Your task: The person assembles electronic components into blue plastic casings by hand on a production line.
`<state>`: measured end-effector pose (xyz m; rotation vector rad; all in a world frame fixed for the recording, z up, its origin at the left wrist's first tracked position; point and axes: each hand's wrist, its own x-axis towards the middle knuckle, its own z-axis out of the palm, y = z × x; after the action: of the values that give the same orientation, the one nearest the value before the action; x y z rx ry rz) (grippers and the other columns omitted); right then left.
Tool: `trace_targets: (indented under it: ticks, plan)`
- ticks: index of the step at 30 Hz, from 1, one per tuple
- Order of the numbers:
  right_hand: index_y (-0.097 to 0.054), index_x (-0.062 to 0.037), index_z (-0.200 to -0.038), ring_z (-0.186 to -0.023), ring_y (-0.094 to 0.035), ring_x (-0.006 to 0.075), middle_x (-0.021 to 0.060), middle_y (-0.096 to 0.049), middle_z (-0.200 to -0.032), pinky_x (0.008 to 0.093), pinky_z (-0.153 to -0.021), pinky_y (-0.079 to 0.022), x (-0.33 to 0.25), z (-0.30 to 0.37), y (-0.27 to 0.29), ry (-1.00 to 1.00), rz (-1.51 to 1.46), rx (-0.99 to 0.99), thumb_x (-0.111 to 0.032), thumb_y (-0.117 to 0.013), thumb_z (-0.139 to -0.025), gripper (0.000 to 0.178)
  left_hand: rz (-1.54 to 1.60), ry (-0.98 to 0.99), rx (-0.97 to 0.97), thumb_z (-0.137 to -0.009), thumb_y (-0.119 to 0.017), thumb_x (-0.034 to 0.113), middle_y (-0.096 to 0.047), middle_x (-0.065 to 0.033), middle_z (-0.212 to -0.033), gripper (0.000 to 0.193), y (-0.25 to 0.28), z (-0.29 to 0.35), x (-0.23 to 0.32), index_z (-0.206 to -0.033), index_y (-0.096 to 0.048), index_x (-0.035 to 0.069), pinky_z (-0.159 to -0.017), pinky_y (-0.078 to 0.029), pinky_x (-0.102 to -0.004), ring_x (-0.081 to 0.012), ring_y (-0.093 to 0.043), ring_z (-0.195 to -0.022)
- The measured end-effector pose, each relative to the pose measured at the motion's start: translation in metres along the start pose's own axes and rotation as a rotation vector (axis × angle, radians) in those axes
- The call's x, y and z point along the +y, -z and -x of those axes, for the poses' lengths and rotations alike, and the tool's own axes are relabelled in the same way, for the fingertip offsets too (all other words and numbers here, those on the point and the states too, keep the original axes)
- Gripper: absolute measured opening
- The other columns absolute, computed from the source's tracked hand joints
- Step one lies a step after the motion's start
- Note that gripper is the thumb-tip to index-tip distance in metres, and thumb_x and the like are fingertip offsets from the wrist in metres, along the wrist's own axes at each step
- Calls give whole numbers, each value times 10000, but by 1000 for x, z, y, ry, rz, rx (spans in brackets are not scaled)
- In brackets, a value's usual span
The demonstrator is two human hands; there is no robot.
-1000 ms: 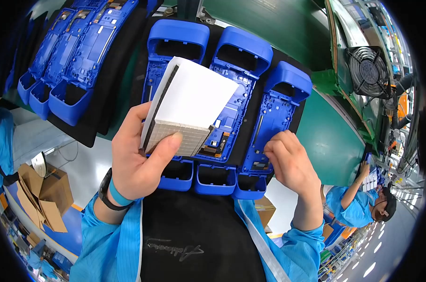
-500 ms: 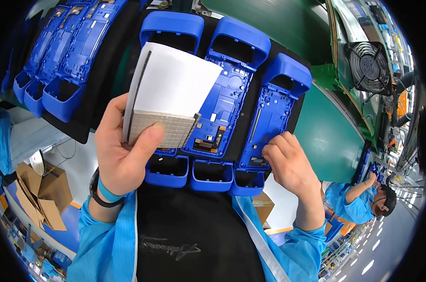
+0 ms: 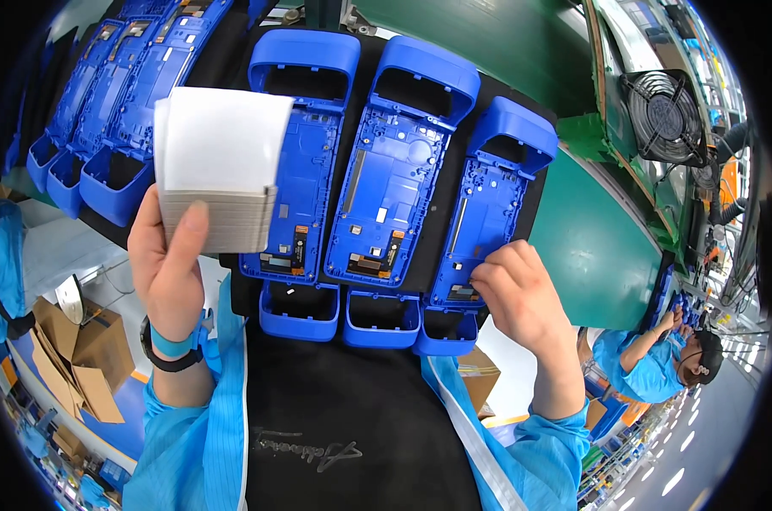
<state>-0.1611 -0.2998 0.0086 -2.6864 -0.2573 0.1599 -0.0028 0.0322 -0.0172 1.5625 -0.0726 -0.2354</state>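
My left hand grips a stack of white backing sheets, thumb on top. Rows of small grey pads cover the lower part of the stack. Part of the left blue plastic housing is behind it. My right hand is closed, fingertips together at the lower right of the right blue housing, over its inner face; whether they pinch anything is hidden. Between the hands lies the middle blue housing, with a dark flex strip and small metal pieces inside.
More blue housings lie at the far left on the black mat. To the right are a green bench surface and a black fan. Cardboard boxes stand at the lower left. Another person works at the far right.
My left hand has moved left and slightly down with the sheet stack, uncovering more of the left and middle housings. My right hand has stayed nearly in place, at the right housing.
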Motion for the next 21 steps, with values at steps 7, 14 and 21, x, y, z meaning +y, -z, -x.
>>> trace_targets:
  ticks: [7, 14, 21]
  plan:
    - [-623, 32, -1067, -848, -594, 213, 125, -628, -988, 332, -767, -493, 25, 36, -31, -611, -174, 496, -62, -681, -882, 215, -76, 213, -249, -960, -560, 185, -619, -143, -1255, 544, -1, -1, 7, -1416, -448, -90, -1019, -398, -283, -183, -571, -1157]
    - [-516, 34, -1136, -936, -601, 113, 84, -642, -1055, 258, -854, -490, 9, 33, -62, -652, -985, 800, -84, -614, -961, 233, 47, 173, -329, -941, -551, 178, -548, -170, -1376, 653, 4, 8, 24, -1484, -326, -106, -1097, -345, -319, -232, -517, -1276]
    - [-422, 6, -1324, -1065, -639, 172, 141, -666, -1182, 302, -954, -490, 9, 69, -61, -480, -1351, 1020, -72, -616, -951, 428, 376, 203, -472, -929, -605, 166, -555, -188, -1370, 615, 1, 4, 31, -1435, -382, -102, -1095, -379, -378, -270, -542, -1269]
